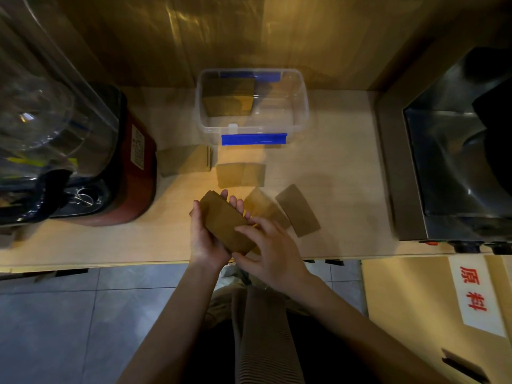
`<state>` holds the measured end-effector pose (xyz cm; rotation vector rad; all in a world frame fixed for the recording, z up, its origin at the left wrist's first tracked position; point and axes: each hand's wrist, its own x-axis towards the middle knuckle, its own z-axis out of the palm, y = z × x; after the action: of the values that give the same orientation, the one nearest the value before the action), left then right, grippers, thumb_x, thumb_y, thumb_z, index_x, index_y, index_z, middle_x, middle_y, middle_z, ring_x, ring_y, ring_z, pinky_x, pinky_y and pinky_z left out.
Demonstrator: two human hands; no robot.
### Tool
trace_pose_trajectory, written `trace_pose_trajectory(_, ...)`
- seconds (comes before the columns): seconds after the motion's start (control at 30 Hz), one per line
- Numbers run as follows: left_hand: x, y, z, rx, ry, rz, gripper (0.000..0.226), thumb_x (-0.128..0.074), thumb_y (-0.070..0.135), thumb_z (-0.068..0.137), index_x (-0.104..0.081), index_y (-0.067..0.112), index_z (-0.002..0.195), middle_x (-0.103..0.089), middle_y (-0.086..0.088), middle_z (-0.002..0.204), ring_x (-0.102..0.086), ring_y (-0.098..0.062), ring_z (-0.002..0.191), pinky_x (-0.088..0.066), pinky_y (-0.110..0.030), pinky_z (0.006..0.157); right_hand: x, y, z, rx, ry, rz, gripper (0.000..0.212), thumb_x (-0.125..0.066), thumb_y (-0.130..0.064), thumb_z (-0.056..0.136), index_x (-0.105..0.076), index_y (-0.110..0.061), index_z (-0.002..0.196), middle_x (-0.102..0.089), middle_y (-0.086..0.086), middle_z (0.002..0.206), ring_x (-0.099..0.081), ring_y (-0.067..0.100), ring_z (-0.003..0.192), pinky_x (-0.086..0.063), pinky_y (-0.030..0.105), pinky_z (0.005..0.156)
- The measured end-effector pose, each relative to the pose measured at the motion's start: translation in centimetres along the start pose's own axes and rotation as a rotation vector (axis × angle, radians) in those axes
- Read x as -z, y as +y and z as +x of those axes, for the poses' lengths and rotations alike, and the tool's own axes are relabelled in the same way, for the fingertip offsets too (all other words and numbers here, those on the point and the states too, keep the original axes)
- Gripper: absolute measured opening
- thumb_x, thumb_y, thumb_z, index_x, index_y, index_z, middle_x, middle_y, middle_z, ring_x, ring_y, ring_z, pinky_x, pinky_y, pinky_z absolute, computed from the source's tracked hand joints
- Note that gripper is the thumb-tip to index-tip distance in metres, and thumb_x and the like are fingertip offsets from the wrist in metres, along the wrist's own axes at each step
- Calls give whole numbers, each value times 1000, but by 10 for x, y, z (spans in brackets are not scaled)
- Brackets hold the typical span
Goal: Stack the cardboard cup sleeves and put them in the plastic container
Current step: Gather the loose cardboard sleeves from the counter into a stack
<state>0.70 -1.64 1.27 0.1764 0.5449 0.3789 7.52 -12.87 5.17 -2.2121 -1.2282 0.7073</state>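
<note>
Beside blender, loose sleeves

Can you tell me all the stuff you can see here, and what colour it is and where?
plastic container: one, clear with blue clips, back of the counter, a stack of sleeves inside.
loose cup sleeves: about three or four, brown, flat on the counter.
small sleeve stack: one, brown, beside the blender.
held sleeve stack: one, brown, in both hands.
blender: one, red and black with clear cover, left.
steel machine: one, silver, right.
cardboard box: one, tan with a red-lettered label, lower right.
counter: one, light wood.
left hand: grip on stack.
right hand: grip on stack.
</note>
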Motion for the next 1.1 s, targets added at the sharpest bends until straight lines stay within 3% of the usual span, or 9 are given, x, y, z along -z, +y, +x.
trace_pose_trajectory(0.1,1,0,0,13,18,-20,64,-79,54,47,-60,20,98,-63,4,78,-61,-12,77,-52,-31,82,10,2,5,-210,-148,405,32,-66,-37,76,-64,-27,107,-58,-2,117,-52,13,107,-43,29,88)
trace_pose_trajectory(0.2,1,0,1,17,45,-51,59,-79,52,47,-61,20,94,-63,4,76,-61,-12,75,-53,-32,84,18,19,12,-463,39,831,7,-60,-24,85,-65,-29,86,-63,-8,90,-58,9,89,-45,18,73)
trace_pose_trajectory(0.3,0,1,1,27,71,-71,58,-79,51,47,-62,21,93,-64,5,77,-62,-12,77,-52,-33,86,17,60,17,-525,258,560,16,-56,-18,88,-64,-18,101,-64,1,100,-59,15,96,-46,16,77)
trace_pose_trajectory(0.37,0,1,0,27,87,-74,58,-79,51,47,-62,21,93,-64,4,78,-62,-12,78,-51,-33,86,11,86,19,-596,318,313,35,-59,-20,86,-55,-12,120,-59,11,121,-53,27,112,-44,33,91)
trace_pose_trajectory(0.57,4,1,-2,21,111,-60,58,-78,53,48,-63,21,94,-64,4,82,-63,-13,79,-52,-31,82,-6,118,17,-591,72,-108,76,-63,-35,79,-24,-12,140,-26,16,151,-23,35,135,-26,45,109)
trace_pose_trajectory(0.73,5,1,-2,28,104,-47,56,-76,54,51,-61,21,94,-62,4,85,-59,-12,79,-51,-30,81,-13,124,9,-527,4,-306,69,-53,-38,83,-24,-13,140,-22,15,152,-20,32,138,-25,46,109)
trace_pose_trajectory(0.87,4,0,-2,43,117,-66,56,-77,53,50,-62,21,95,-63,4,86,-62,-12,80,-52,-29,81,-8,127,5,-483,90,-267,60,-54,-28,84,-30,-12,137,-37,16,145,-31,33,132,-32,45,104)
trace_pose_trajectory(1.0,1,0,0,41,112,-65,56,-77,52,50,-62,21,94,-64,4,87,-62,-12,81,-51,-30,82,4,115,7,-571,245,7,73,-67,-30,75,-31,-13,136,-55,18,124,-48,35,114,-44,44,92)
trace_pose_trajectory(1.1,1,-1,0,41,112,-76,62,-80,53,45,-63,20,95,-68,1,91,-64,-14,84,-52,-31,81,17,89,11,-521,364,218,68,-71,-30,72,-39,-16,130,-59,10,116,-54,27,109,-46,34,84)
